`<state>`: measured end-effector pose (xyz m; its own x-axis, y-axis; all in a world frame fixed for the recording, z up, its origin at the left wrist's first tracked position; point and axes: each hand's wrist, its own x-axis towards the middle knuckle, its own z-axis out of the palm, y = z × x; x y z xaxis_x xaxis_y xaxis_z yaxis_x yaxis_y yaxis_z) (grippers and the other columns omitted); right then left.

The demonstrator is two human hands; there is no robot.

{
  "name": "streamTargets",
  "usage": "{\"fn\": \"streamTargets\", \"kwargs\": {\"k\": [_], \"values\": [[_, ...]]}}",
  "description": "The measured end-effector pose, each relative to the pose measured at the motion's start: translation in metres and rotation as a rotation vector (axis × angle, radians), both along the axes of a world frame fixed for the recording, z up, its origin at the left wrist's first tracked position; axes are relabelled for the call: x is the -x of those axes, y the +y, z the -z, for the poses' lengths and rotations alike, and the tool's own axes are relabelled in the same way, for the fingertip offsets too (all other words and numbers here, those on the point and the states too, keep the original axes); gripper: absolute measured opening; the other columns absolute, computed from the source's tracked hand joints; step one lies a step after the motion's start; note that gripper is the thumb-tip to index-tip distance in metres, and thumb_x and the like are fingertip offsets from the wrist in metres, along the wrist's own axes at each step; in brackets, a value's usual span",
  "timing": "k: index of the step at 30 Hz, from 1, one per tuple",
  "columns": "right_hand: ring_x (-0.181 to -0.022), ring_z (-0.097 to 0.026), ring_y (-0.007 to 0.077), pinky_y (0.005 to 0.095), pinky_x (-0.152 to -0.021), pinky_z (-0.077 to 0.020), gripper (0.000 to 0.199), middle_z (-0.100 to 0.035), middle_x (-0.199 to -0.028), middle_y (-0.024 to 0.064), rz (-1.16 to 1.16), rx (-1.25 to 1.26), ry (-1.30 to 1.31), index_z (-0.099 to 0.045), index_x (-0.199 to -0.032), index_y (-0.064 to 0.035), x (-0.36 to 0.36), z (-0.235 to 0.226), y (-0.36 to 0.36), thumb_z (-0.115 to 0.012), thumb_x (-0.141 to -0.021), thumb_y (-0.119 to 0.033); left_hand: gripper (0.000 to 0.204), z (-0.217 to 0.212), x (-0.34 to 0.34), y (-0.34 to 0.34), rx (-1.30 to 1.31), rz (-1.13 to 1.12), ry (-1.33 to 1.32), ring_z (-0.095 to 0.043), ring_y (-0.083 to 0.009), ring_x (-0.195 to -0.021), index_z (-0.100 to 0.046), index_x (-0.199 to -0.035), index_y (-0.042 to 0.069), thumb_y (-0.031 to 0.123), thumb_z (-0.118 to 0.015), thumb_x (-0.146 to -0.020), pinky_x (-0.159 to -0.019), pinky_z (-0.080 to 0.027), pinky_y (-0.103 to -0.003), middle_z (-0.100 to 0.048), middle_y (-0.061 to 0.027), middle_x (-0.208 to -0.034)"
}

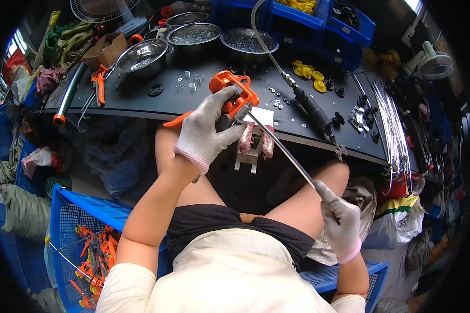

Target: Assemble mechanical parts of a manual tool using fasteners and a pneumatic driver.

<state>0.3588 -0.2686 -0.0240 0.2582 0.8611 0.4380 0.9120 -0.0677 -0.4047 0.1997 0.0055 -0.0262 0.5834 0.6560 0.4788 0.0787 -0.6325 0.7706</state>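
My left hand (pixel 206 125), in a grey-white glove, is closed around the orange body of a caulking gun (pixel 249 97) above the table's front edge. The gun's orange trigger (pixel 178 120) sticks out to the left of that hand. A straight metal rod (pixel 282 146) runs from the body down to the right. Gloved as well, my right hand (pixel 342 219) grips the lower end of this rod, over my right thigh. Just below the gun, a metal fixture with red-wrapped jaws (pixel 246 139) stands at the table edge.
Metal bowls (pixel 193 34) of small parts line the back of the dark table (pixel 141 94). A hose-fed black air tool (pixel 313 109) lies right of centre, near yellow caps (pixel 319 85). Bent rods (pixel 391 120) lie far right. A blue crate (pixel 83 208) holds orange guns.
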Motion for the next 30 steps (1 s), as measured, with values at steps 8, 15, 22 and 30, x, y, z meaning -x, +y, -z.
{"fn": "streamTargets", "kwargs": {"k": [8, 15, 22, 30], "values": [[-0.055, -0.033, 0.0013, 0.0177, -0.049, -0.0295, 0.051, -0.036, -0.068, -0.0075, -0.004, 0.075, 0.430, -0.045, -0.140, 0.0006, 0.012, 0.051, 0.006, -0.049, -0.089, 0.002, 0.071, 0.022, -0.005, -0.004, -0.341, -0.031, 0.060, -0.067, -0.0270, -0.086, -0.046, -0.135, 0.017, 0.016, -0.077, -0.071, -0.075, -0.056, -0.035, -0.062, -0.0123, -0.111], [-0.058, -0.035, 0.0006, 0.0180, -0.052, -0.0322, 0.049, -0.040, -0.069, -0.0083, -0.003, 0.224, 1.166, -0.049, -0.139, -0.0063, 0.010, 0.035, 0.022, -0.047, -0.091, -0.001, 0.069, 0.035, -0.009, -0.010, -0.217, 0.015, 0.118, -0.068, -0.0252, -0.085, -0.050, -0.133, 0.015, 0.012, -0.078, -0.069, -0.076, -0.056, -0.033, -0.062, -0.0138, -0.116], [-0.064, -0.050, 0.0052, 0.0221, -0.059, -0.0436, 0.028, -0.062, -0.081, 0.0016, -0.044, -0.084, 0.884, -0.058, -0.117, 0.0007, 0.029, 0.015, 0.097, -0.055, -0.093, -0.013, 0.071, 0.004, -0.009, -0.022, -0.344, -0.037, 0.114, -0.068, -0.0242, -0.083, -0.053, -0.131, 0.014, 0.012, -0.080, -0.066, -0.073, -0.057, -0.033, -0.063, -0.0129, -0.117], [-0.055, -0.044, 0.0016, 0.0176, -0.049, -0.0382, 0.023, -0.053, -0.068, -0.0021, -0.323, -0.216, 1.330, -0.058, -0.103, 0.0003, 0.046, -0.064, 0.148, -0.054, -0.098, -0.021, 0.074, -0.102, 0.033, -0.033, -0.901, -0.126, 0.219, -0.068, -0.0237, -0.068, -0.055, -0.131, 0.012, 0.023, -0.082, -0.064, -0.058, -0.055, -0.030, -0.064, -0.0135, -0.118]]}}
